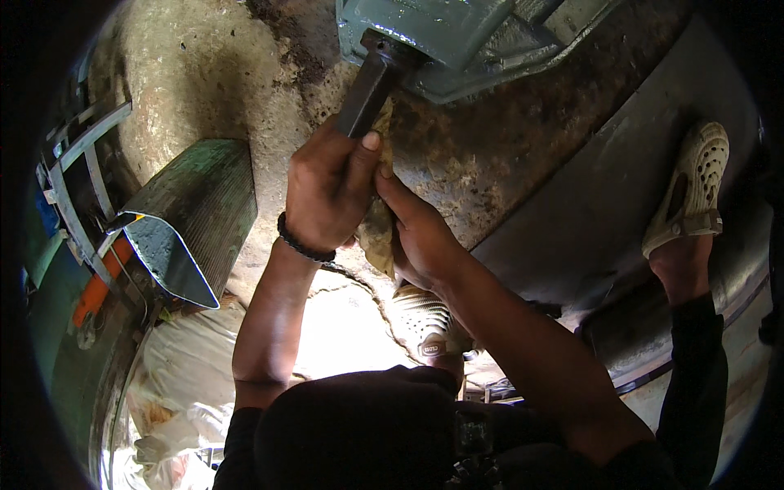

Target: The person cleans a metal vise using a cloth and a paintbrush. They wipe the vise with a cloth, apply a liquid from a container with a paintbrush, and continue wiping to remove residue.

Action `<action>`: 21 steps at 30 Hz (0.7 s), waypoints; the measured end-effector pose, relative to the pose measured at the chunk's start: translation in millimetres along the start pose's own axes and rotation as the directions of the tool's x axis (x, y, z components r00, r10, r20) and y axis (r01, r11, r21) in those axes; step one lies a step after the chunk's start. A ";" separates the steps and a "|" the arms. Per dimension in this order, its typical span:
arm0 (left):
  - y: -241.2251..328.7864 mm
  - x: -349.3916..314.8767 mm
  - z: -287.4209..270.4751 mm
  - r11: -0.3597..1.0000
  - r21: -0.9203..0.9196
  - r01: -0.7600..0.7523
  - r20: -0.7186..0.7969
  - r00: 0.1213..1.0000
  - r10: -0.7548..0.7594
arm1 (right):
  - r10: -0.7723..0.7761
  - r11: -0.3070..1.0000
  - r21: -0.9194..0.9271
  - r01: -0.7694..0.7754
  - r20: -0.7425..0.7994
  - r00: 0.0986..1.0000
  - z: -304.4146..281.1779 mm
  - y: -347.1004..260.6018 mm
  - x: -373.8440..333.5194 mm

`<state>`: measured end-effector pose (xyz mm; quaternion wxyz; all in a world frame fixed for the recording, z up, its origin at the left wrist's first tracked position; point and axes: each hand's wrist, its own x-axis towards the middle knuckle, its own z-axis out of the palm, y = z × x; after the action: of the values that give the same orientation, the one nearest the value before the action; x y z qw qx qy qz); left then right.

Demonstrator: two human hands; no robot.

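Observation:
My left hand (327,192) is closed round the lower end of a dark metal shaft (365,96), its thumb lying along the side. At its upper end the shaft has a wider collar (392,51), which meets a glossy grey-green metal casting (429,33). Close beside it, my right hand (420,233) is closed on a crumpled tan rag (377,237) that runs up along the shaft. The two thumbs nearly touch. Most of the right hand's fingers are hidden behind the rag and hand.
A ribbed green hollow metal piece (204,196) lies at left, next to a metal frame (86,163) and an orange bar (100,282). Pale sacking (184,367) lies lower left. My clog-shod feet stand at centre (420,314) and right (694,180), by a dark sheet (572,212).

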<state>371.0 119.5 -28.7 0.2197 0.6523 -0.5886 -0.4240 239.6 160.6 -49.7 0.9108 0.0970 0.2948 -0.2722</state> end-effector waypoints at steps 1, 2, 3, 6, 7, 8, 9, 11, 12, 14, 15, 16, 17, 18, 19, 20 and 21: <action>-1.1 0.9 -0.6 0.995 -0.097 -0.005 -0.022 1.000 0.003 | 0.020 1.000 0.021 -0.020 0.004 1.000 -1.0 0.1 2.8; -2.5 0.5 -1.7 0.981 -0.185 0.050 -0.031 0.998 -0.057 | 0.069 0.997 0.041 -0.068 -0.024 0.997 -1.0 1.1 5.0; -3.6 -0.1 0.7 0.958 -0.270 0.099 -0.057 0.991 -0.119 | 0.040 0.999 0.026 -0.039 -0.052 0.998 -1.0 1.8 6.1; -9.2 -3.4 10.2 0.872 -0.430 0.234 -0.084 0.951 -0.297 | 0.022 1.000 -0.004 -0.023 -0.172 0.985 -0.3 4.4 7.4; -10.9 -4.7 11.6 0.892 -0.355 0.280 -0.066 0.944 -0.322 | 0.012 1.000 -0.007 -0.013 -0.162 0.987 -0.4 5.0 7.3; -12.2 -6.8 11.2 0.905 -0.278 0.323 -0.050 0.936 -0.349 | 0.011 1.000 -0.016 -0.014 -0.174 0.985 -1.0 5.0 6.8; -13.7 -6.8 14.5 0.913 -0.305 0.270 -0.101 0.944 -0.313 | -0.001 1.000 -0.031 -0.003 -0.152 0.988 -1.8 5.1 6.5; -14.0 -9.7 17.2 0.938 -0.302 0.168 -0.197 0.952 -0.234 | -0.013 0.997 -0.072 0.002 -0.144 0.990 -3.4 4.5 4.5; -13.5 -10.6 18.5 0.947 -0.293 0.132 -0.248 0.946 -0.209 | -0.034 0.995 -0.097 0.021 -0.143 0.989 -3.7 4.1 3.3; -10.9 -13.9 23.3 0.912 -0.404 0.074 -0.299 0.931 -0.209 | -0.106 0.985 -0.148 0.089 -0.113 0.988 -3.2 4.1 -0.4; -10.3 -15.0 24.5 0.888 -0.458 0.046 -0.322 0.922 -0.214 | -0.113 0.973 -0.214 0.082 -0.135 0.984 -2.8 4.2 -1.9; -9.7 -15.7 24.8 0.872 -0.484 0.075 -0.276 0.932 -0.233 | -0.133 0.956 -0.277 0.093 -0.130 0.983 -2.3 4.3 -3.8; -9.7 -16.0 24.8 0.855 -0.508 0.104 -0.230 0.940 -0.251 | -0.146 0.938 -0.335 0.087 -0.154 0.977 -1.7 4.7 -5.4; -9.6 -15.8 24.2 0.829 -0.531 0.173 -0.175 0.935 -0.307 | -0.158 0.930 -0.355 0.097 -0.145 0.977 -1.4 4.9 -6.9; -10.2 -15.1 23.5 0.835 -0.513 0.199 -0.142 0.940 -0.311 | -0.161 0.925 -0.370 0.090 -0.168 0.973 -1.7 4.8 -7.6; -10.9 -13.7 22.5 0.842 -0.511 0.175 -0.136 0.950 -0.280 | -0.134 0.924 -0.380 0.048 -0.203 0.970 -1.9 5.1 -8.7; -12.0 -11.5 21.4 0.839 -0.510 0.190 -0.120 0.950 -0.288 | -0.146 0.922 -0.381 0.068 -0.179 0.973 -3.4 4.1 -8.3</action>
<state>361.2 137.5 -46.3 0.3793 0.6808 -0.3505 -0.5193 234.6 168.8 -47.5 0.8613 -0.0666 0.4377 -0.2494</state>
